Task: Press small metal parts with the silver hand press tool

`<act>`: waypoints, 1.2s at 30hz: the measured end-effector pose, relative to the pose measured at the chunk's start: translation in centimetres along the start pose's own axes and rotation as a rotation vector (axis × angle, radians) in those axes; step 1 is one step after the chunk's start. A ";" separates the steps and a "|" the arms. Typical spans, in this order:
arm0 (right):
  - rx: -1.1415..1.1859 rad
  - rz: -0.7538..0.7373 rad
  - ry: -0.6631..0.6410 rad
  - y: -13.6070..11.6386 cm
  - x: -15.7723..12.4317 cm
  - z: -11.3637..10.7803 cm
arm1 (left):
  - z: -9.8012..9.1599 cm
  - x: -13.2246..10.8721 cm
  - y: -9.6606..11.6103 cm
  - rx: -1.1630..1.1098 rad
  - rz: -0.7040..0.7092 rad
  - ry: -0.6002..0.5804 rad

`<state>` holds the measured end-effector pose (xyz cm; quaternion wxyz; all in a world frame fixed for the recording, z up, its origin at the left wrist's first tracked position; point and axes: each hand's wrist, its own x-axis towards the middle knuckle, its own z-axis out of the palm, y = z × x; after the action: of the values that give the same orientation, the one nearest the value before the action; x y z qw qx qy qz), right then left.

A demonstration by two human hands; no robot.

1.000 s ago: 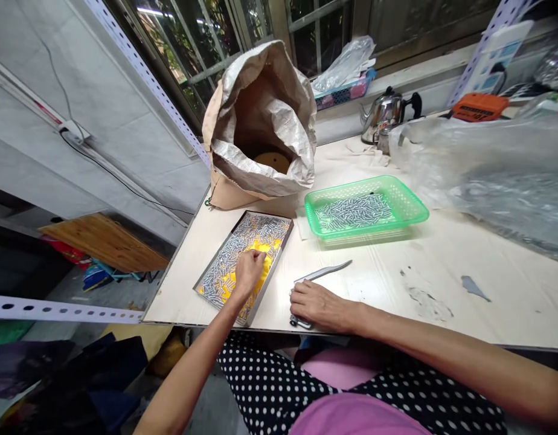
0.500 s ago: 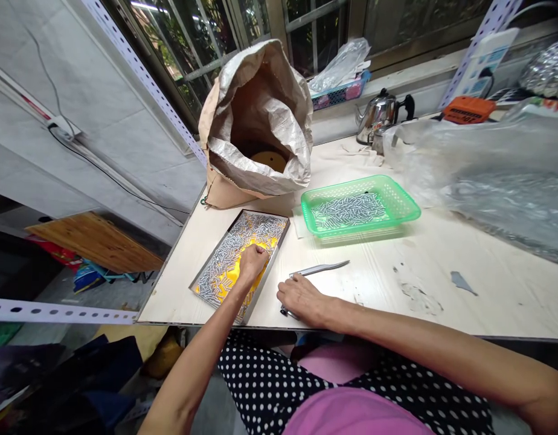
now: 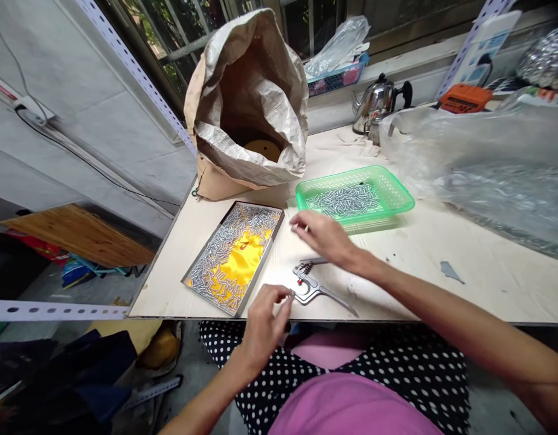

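Note:
My left hand (image 3: 269, 319) is raised at the table's front edge, thumb and forefinger pinched on a small grey metal pin. Its fingertips are close to the jaws of a spring-loaded hand plier (image 3: 308, 287) that lies on the table. Over the plier's upper handle, my right hand (image 3: 323, 237) hovers with its fingers closed together; what is at their tips is too small to make out. To the left, a shallow tray (image 3: 256, 284) contains many small metal pins (image 3: 209, 257) on a yellow lining. More pins (image 3: 346, 199) lie in a green plastic basket (image 3: 399, 202).
A large open paper sack (image 3: 206, 175) stands behind the tray. Clear plastic bags (image 3: 478, 145) cover the right side. At the back are a steel kettle (image 3: 378, 106) and an orange box (image 3: 464, 98). A grey scrap (image 3: 451, 272) lies right of the plier.
My left hand has left the tray and come right and nearer to me. My right hand has let go of the plier and moved up toward the basket.

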<state>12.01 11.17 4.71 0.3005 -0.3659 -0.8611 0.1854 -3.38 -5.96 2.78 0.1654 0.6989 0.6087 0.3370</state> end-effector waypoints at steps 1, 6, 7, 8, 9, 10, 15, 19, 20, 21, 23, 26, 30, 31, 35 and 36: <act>-0.104 0.041 0.048 0.2 0.6 -1.6 | -0.5 0.8 -0.4 -0.012 -0.106 0.009; -0.573 0.265 0.037 0.0 -0.1 -6.3 | -1.3 3.6 -2.0 -0.047 -0.354 -0.169; -0.558 0.246 -0.068 -0.3 -1.2 -6.2 | -1.0 3.9 -2.2 -0.033 -0.355 -0.212; -0.514 0.217 -0.196 -0.6 -2.6 -5.8 | -0.7 4.1 -2.4 -0.016 -0.349 -0.249; -0.454 0.184 -0.332 -0.9 -4.1 -5.1 | -0.4 4.3 -2.6 0.004 -0.338 -0.283; -0.395 0.163 -0.458 -1.1 -5.6 -4.3 | -0.1 4.6 -2.8 0.026 -0.325 -0.315; -0.304 0.166 -0.655 -1.0 -10.8 -0.7 | 1.1 6.4 -3.3 0.131 -0.290 -0.478; -0.289 0.149 -0.610 -0.4 -11.8 0.3 | 1.6 7.7 -3.1 0.164 -0.366 -0.540; -0.288 0.139 -0.601 -0.2 -11.9 0.4 | 1.7 7.9 -3.0 0.168 -0.400 -0.555; -0.287 0.129 -0.591 -0.1 -12.0 0.5 | 1.8 8.0 -3.0 0.171 -0.437 -0.574; -0.292 0.110 -0.565 0.3 -12.2 0.7 | 1.9 8.2 -2.8 0.176 -0.498 -0.625; -0.309 0.082 -0.523 1.0 -12.4 0.8 | 2.1 8.3 -2.5 0.202 -0.521 -0.695; -0.314 0.049 -0.521 1.4 -12.3 0.4 | 2.4 7.8 -2.4 0.205 -0.546 -0.719; -0.312 0.049 -0.524 1.3 -12.3 0.3 | 2.5 7.6 -2.3 0.187 -0.565 -0.715; -0.283 0.055 -0.534 1.1 -12.2 -0.3 | 2.8 6.7 -2.3 0.104 -0.676 -0.682; -0.274 0.053 -0.533 1.1 -12.2 -0.3 | 2.9 6.5 -2.3 0.081 -0.708 -0.670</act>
<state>19.52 2.86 -0.29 0.0067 -0.3637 -0.9168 0.1650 -2.95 1.32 0.99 0.4292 0.5250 0.7349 -0.0073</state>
